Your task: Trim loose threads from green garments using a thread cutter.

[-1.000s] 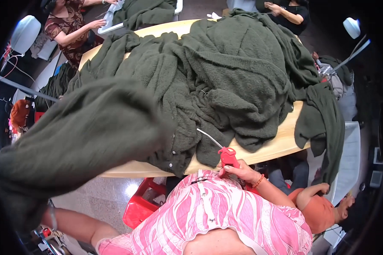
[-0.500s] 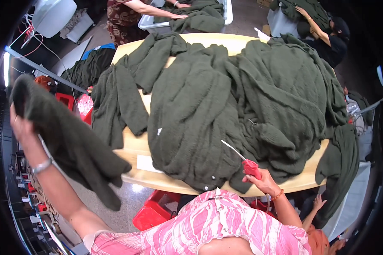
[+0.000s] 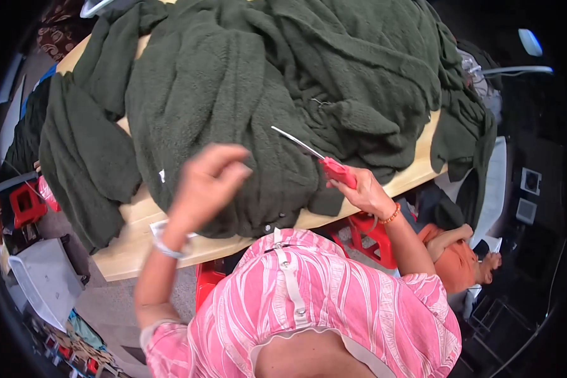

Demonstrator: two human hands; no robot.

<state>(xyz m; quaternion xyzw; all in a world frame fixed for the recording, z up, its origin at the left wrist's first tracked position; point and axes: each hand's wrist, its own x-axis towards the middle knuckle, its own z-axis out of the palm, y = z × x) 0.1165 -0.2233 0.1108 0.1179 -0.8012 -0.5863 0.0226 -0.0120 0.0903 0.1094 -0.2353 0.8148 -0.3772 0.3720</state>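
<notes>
My right hand (image 3: 366,192) is closed round a tool with a red handle (image 3: 339,172) and a long, thin metal rod, which points up and left over the cloth. Blurred by motion, my left hand (image 3: 209,183) hovers above the near edge of a dark green fleecy garment (image 3: 195,107). Its fingers are loosely bent and apart, and nothing shows in them. Small buttons and a white tag lie on that garment near its lower edge. More dark green garments (image 3: 384,69) are heaped beside it on the right.
The pale wooden table (image 3: 116,261) curves round in front of me, with a sleeve hanging over its left side. A red stool (image 3: 366,239) stands below the table. To the right sits a person in orange (image 3: 450,255). A grey bin (image 3: 47,277) is on the floor at left.
The dark green garment piece has left my left hand and is out of sight. That hand has swung right, over the table. My view has tilted down; the right hand still holds the tool.
</notes>
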